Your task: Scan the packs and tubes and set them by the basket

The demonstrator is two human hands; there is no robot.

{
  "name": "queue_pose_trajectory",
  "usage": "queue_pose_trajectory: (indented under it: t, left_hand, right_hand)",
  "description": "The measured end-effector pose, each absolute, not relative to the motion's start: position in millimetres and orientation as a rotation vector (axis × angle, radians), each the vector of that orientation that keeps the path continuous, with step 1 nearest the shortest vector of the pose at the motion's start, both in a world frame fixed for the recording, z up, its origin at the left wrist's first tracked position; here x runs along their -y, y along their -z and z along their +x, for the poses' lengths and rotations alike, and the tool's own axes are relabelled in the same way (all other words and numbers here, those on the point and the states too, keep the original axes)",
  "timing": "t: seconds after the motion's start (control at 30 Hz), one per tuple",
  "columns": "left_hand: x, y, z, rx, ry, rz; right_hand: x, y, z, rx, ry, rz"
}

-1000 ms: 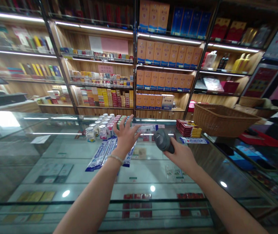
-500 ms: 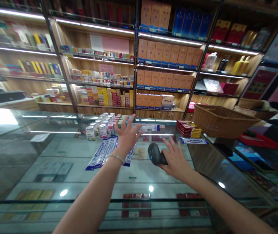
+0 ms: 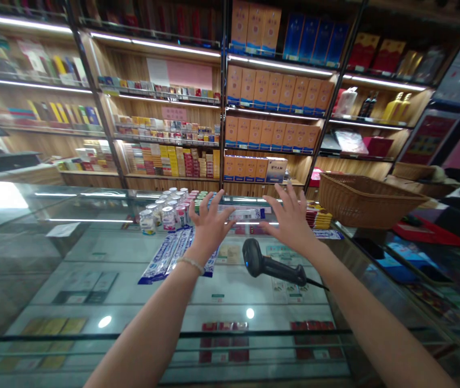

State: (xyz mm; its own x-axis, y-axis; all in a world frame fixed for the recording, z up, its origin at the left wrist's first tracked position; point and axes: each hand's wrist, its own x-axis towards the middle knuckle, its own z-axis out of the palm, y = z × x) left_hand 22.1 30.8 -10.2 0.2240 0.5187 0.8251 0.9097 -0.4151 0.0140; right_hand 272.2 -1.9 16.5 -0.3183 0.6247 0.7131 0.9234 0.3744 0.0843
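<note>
My left hand [image 3: 209, 221], with a beaded bracelet at the wrist, hovers with fingers spread over the counter, holding nothing. Beneath it lie several long blue-and-white packets [image 3: 167, 253]. Just behind its fingers is another such packet [image 3: 246, 213], lying crosswise. A group of small bottles with foil lids [image 3: 168, 216] stands to its left. My right hand [image 3: 290, 223] is raised with fingers apart, also holding nothing. Below it a black barcode scanner [image 3: 274, 265] rests on the glass, its cable running right. Beyond that hand, a stack of red and yellow packs [image 3: 319, 216] is partly covered.
The glass display counter [image 3: 125, 318] holds boxes inside. A wicker basket [image 3: 369, 199] stands at the right, beside a phone [image 3: 419, 263]. Behind are shelves with orange boxes [image 3: 272, 86] and cigarette packs [image 3: 173, 160]. A white paper [image 3: 63, 230] lies at the left.
My right hand has let go of the barcode scanner, which now lies on the counter. That hand has moved up and forward, toward the stacked packs. My left hand has barely moved.
</note>
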Motion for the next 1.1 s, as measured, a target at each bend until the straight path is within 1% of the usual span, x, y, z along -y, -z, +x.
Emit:
queue_pose_trajectory:
  t: [0.13,0.3,0.77,0.93,1.1]
  left_hand:
    - [-32,11,22,1.300,1.051,-2.023]
    - [-33,12,25,1.276,1.063,-2.038]
    - [-27,14,36,1.132,0.966,-2.089]
    - [-30,15,36,1.142,0.988,-2.054]
    - [-31,17,32,1.088,1.033,-2.017]
  right_hand:
    - [-16,1,266,2.021,0.778,-1.312]
    - [-21,22,270,2.035,0.782,-1.301]
    - [-18,23,273,1.975,0.748,-1.247]
    - [-16,17,270,1.967,0.643,-1.323]
    - [-16,15,272,1.951,0.393,-1.382]
